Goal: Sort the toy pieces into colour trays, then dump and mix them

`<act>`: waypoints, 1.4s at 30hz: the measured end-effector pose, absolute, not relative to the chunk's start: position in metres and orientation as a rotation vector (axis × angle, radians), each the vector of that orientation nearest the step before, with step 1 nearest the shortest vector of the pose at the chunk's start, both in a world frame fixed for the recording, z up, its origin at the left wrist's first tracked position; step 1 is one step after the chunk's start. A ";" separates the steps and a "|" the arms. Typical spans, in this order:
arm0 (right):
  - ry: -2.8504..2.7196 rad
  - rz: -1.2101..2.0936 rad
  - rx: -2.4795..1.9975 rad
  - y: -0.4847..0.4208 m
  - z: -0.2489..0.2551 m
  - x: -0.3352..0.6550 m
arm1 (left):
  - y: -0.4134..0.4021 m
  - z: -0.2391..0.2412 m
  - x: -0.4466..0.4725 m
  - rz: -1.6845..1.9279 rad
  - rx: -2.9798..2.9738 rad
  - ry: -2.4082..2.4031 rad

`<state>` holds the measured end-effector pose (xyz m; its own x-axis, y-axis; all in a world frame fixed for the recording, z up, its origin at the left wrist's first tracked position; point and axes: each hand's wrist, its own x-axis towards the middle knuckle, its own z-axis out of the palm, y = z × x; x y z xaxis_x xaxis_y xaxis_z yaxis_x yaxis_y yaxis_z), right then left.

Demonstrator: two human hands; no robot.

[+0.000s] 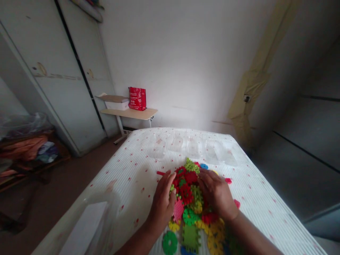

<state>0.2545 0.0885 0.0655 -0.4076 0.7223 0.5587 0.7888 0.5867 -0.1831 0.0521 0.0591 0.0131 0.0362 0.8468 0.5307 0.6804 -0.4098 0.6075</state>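
Note:
A heap of plastic building pieces (186, 193) in red, green, yellow, pink and blue lies on the table between my hands. Against its left side rests my left hand (165, 194), fingers stretched forward and thumb apart. My right hand (216, 191) curves over the heap's right side, its fingertips partly hidden among the pieces. Closer to me are a green notched disc (170, 242), a green square piece (190, 238) and yellow discs (215, 237). A red piece (160, 173) lies just beyond my left fingers.
Several clear plastic trays (191, 147) stand in a row at the table's far end. At the near left, a clear container (111, 212) holds a white box (83, 228). A red bag (137, 98) and a box (117, 102) sit on a small desk (132, 113) by the wall.

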 end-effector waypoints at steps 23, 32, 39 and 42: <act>-1.603 0.766 -1.425 0.105 0.014 0.304 | 0.092 -0.006 0.035 1.123 1.716 1.611; -1.800 0.959 -1.107 0.088 0.031 0.263 | 0.080 0.016 0.029 1.175 1.562 1.488; -1.769 0.446 -1.347 0.131 0.021 0.289 | 0.115 0.035 0.024 1.118 1.887 1.600; -1.841 0.337 -1.436 0.148 0.011 0.297 | 0.140 0.043 0.033 1.003 2.056 1.572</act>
